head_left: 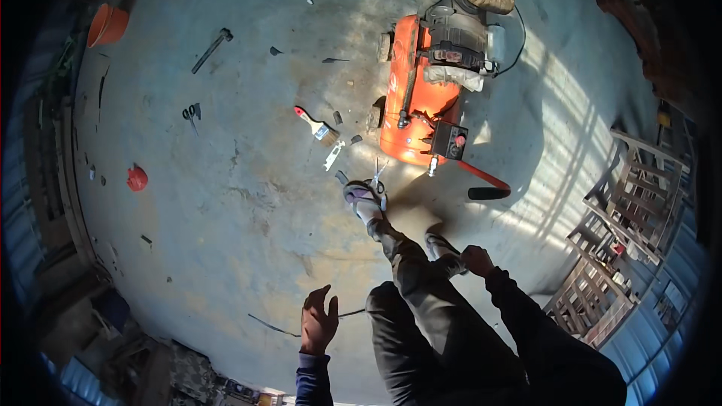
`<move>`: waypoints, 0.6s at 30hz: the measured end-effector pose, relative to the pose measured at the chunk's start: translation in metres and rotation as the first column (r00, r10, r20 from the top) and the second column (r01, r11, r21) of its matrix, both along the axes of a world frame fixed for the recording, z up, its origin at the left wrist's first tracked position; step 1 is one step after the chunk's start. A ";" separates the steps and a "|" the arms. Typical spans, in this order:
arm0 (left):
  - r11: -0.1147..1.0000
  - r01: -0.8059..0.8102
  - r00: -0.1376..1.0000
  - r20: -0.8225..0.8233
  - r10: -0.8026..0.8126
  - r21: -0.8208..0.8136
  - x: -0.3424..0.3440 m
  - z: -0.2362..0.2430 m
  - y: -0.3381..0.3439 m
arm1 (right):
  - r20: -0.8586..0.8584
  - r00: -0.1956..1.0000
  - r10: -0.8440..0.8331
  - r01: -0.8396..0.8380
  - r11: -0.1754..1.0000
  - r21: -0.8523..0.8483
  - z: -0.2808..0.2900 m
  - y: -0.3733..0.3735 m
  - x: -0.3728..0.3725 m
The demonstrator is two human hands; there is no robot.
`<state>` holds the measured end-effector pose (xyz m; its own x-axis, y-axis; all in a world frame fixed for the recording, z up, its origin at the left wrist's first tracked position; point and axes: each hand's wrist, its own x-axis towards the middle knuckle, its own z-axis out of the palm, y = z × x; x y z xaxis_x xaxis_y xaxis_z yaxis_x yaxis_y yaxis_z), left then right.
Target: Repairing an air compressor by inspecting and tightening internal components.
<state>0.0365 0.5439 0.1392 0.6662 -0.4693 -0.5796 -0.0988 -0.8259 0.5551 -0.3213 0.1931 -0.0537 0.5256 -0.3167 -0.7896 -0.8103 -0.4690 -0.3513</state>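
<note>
My left hand [320, 319] is raised at the lower middle, fingers apart and empty, left of my dark trousered legs [421, 308]. My right hand [475, 259] is closed beside my right leg; what it holds, if anything, I cannot make out. My sandalled foot [361, 194] rests near silver scissors [378, 174]. Beyond it lie a red-handled paintbrush [314, 124] and a small white piece [333, 156]. An orange air compressor [398, 135] stands at the upper right, with a black control box [450, 140] and a red handle with a black grip [489, 192].
Around the concrete floor [241, 233] lie a hammer [212, 51], black scissors [192, 114], a red plastic object [137, 178] and several scraps. An orange bucket [107, 26] is at the upper left. Wooden racks [632, 184] line the right wall. A black strip [274, 327] lies by my left hand.
</note>
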 end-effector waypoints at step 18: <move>0.600 0.757 0.645 0.146 -0.750 -0.259 0.341 -0.167 -0.211 | 0.146 0.676 -0.722 0.734 0.644 -0.214 -0.223 0.162 0.219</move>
<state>0.3772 0.3325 -0.0277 0.0125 -0.9423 -0.3345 -0.6300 -0.2672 0.7292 -0.1023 0.3555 -0.2766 0.0752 -0.7826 -0.6180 -0.9136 0.1943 -0.3572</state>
